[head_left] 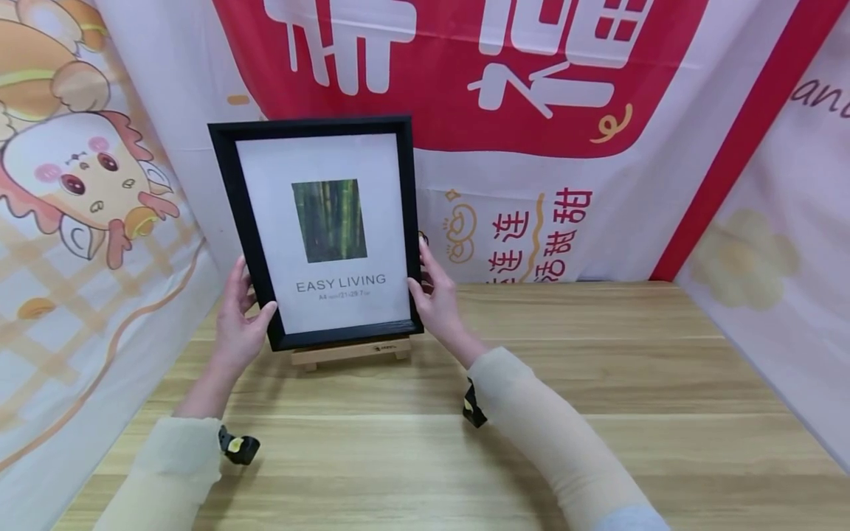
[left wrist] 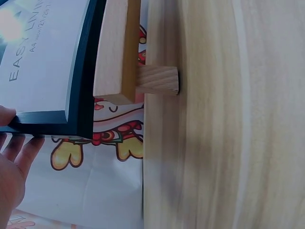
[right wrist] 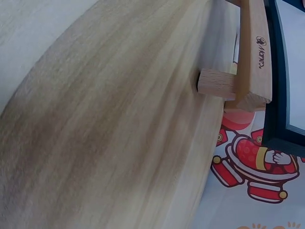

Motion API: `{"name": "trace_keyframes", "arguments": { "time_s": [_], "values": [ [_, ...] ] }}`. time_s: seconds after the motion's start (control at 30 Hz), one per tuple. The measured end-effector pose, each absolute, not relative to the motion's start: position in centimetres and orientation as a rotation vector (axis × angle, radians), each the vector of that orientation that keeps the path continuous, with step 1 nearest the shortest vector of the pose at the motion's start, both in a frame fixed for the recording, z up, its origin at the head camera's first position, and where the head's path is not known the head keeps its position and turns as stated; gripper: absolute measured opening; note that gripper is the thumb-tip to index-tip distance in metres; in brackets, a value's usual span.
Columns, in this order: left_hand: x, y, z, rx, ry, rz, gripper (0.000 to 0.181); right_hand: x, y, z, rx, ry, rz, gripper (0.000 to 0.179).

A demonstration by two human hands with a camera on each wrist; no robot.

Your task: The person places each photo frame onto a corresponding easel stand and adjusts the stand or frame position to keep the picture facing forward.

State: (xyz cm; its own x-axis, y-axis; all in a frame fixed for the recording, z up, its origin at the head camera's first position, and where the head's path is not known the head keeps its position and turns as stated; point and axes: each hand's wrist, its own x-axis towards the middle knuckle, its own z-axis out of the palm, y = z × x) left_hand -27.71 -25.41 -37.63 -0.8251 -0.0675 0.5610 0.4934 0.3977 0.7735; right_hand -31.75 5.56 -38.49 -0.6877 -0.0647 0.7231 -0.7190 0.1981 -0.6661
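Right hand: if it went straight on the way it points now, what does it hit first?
The picture frame: the right hand grips its right edge, so there's no gap. Past that, probably the backdrop cloth, but depth behind the frame is unclear.

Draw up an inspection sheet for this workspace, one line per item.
Surface: light wood-grain table.
Job's things: black picture frame, upright, with a sheet reading EASY LIVING; its lower edge is at the ledge of a wooden stand. Whether the stand bears its weight cannot be told.
Clutter: nothing seen.
Left hand: grips the frame's left side, low down.
Right hand: grips the right side, low down.
Cables: nothing seen.
Surroundings: printed hangings behind and at both sides.
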Motion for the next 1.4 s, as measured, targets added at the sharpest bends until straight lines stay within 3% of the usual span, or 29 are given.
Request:
{"name": "trace_keyframes", "arguments": {
  "time_s": [0.57,0.87,1.4],
  "values": [
    [-28.1,-25.8,-38.3,-0.351,-2.168,-1.469,0.086,-32.0,5.7,-39.2,0.687,-2.029,1.500,0.071],
    [-26.4,-24.4,-36.2,-0.350,-2.209,-1.461,0.084,-32.2,5.7,-39.2,0.669,-2.051,1.505,0.070],
    [-28.0,-26.0,-38.9,-0.311,-2.210,-1.481,0.086,-31.7,6.3,-39.3,0.619,-2.133,1.583,0.069]
  ]
}}
